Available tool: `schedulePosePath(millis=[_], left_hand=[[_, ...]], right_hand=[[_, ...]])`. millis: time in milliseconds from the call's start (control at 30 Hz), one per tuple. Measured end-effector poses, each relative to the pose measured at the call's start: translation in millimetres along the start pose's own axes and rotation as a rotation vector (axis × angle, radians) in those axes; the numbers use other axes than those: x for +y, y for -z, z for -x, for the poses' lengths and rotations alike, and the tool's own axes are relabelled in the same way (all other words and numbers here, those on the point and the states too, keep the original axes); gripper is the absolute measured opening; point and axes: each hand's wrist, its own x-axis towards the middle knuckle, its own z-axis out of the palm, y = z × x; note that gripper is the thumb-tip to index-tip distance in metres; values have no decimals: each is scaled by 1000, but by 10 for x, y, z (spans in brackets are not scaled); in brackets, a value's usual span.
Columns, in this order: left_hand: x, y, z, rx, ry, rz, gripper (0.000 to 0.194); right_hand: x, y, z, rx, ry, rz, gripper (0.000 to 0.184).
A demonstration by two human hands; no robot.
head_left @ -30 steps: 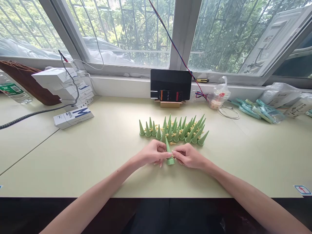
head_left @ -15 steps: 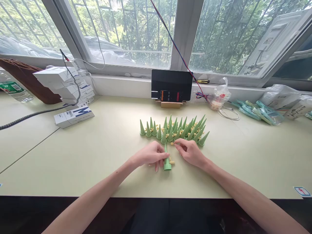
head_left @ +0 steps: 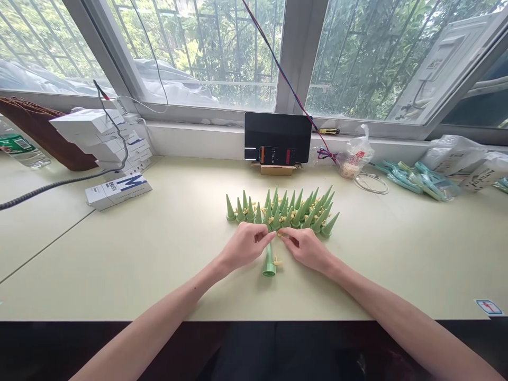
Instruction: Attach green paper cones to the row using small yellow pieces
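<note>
A green cone-shaped spike with a small yellow piece on its side lies on the pale table between my hands, wide end toward me. My left hand is curled, thumb and finger pinched at the spike's tip end near the front row of cones. Fingers of my right hand pinch a small yellowish piece beside the front cones. Behind both hands stands a cluster of several upright green cones with yellow bits among them.
A tablet with a phone stands at the windowsill. White boxes and a cable are stacked at left, with a bottle. A plastic bag, teal clips and packages lie at right.
The spike was held upright between both hands, then laid down on the table. Both hands moved forward to the front row of cones, the left hand leaving the spike's base.
</note>
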Motion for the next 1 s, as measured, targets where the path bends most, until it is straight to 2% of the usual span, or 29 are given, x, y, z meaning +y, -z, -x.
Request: schedulePosePath(millis=[433,567,700,833,1000], left_hand=[[-3,-36,2,-7,-54,132,26],[15,-36,12,-43,-55,174,29],[47,-42,14,-33,-51,189,25],[68,-43,9,-41,-46,220,27],[74,-44,12,-69,-104,184,21]], right_hand=[[7,15,-6,-27,-29,66,13],[-46,25,2,18,-37,-83,13],[-138,59,20,67,-46,-263,17],[-211,81,50,15,-34,-448,19],[-258,80,72,-42,-11,-602,19]])
